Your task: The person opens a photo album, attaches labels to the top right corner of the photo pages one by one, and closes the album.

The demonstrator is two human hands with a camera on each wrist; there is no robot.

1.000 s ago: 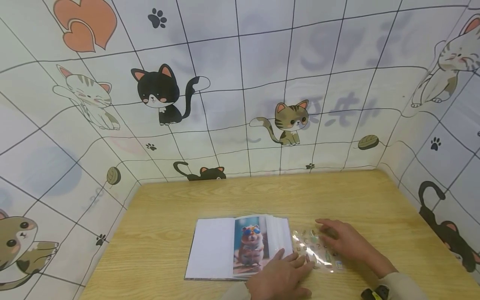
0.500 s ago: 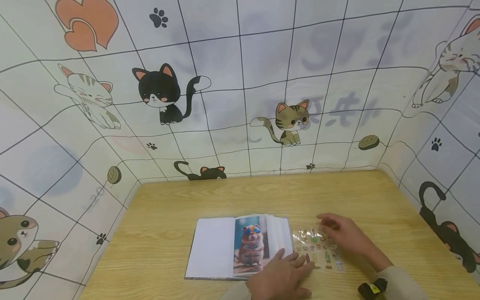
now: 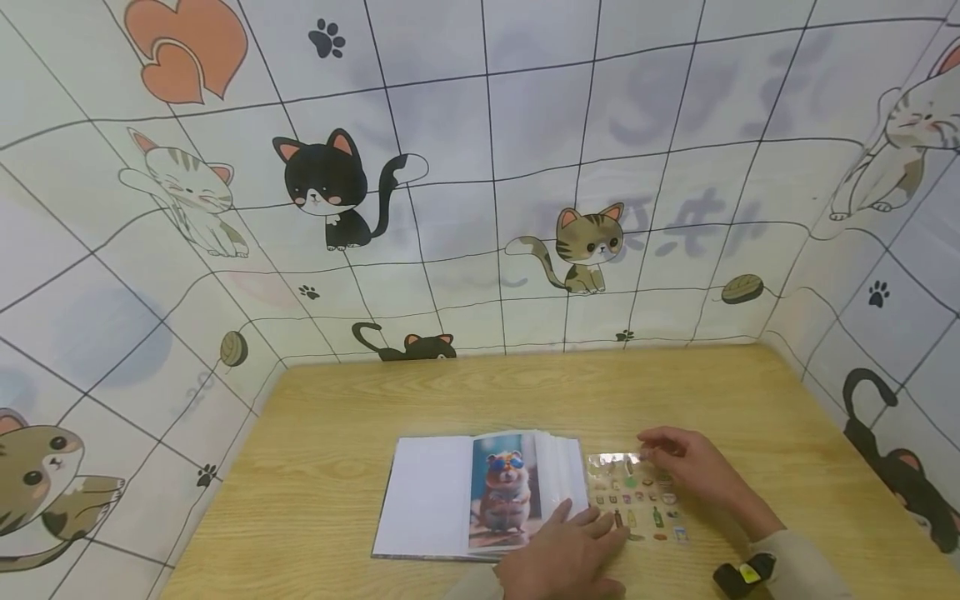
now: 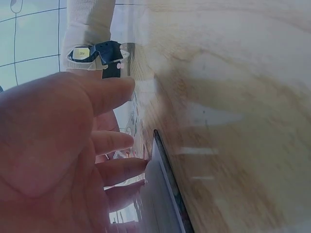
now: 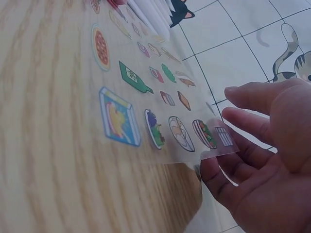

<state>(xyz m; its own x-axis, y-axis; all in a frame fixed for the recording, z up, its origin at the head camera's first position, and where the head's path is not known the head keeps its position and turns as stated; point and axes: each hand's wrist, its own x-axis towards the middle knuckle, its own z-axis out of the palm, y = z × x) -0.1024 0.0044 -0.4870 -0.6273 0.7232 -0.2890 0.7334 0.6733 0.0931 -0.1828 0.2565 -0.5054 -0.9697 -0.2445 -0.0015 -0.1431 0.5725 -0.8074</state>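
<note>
A photo album lies spread on the table, with a hamster picture in its pocket page. My left hand rests over the album's lower right corner, its fingertips reaching the left edge of a clear sticker sheet. That sheet carries small food and bottle stickers. At its far right corner is my right hand, fingers loosely bent. In the right wrist view, fingers touch the raised sheet corner from beneath, while the upper fingers stand apart from it. The left wrist view shows the left fingers straight beside the album edge.
A wood-grain table bears the album and sheet. Cat-print cloth walls enclose it at the back and both sides. A black strap device sits on the right wrist.
My right hand has risen slightly and shifted a little to the right at the sheet's corner. Glare on the sheet has faded, so its stickers show more clearly. The left hand stays put.
</note>
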